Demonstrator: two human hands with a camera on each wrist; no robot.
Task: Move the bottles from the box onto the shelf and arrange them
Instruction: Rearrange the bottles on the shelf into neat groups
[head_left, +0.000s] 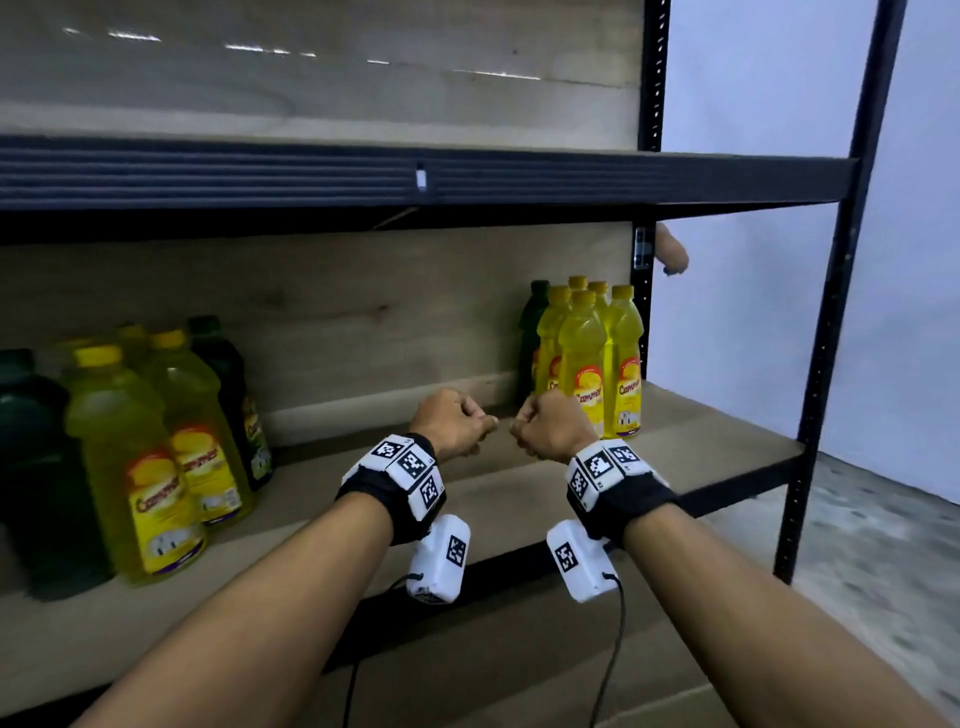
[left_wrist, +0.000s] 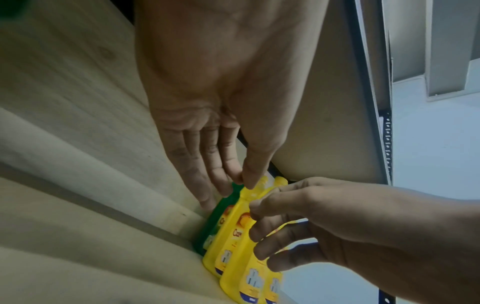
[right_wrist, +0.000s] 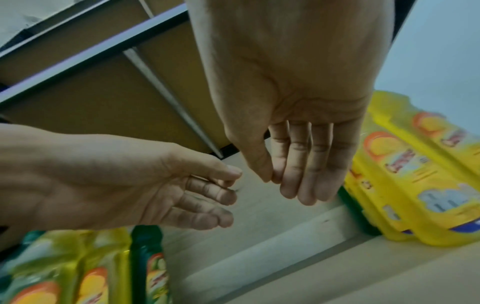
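Yellow plastic bottles (head_left: 592, 358) flank both empty hands over the wood-grain shelf (head_left: 691, 441).

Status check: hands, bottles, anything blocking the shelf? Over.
Left hand and right hand empty, fingers relaxed, mid-shelf. Bottles upright in two groups: left, right. Shelf gap between them unobstructed. Box not in view.

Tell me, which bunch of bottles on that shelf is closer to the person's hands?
The right-hand cluster, by the black upright: small, mostly yellow bottles just behind the right hand. The left group stands well away from the left hand.
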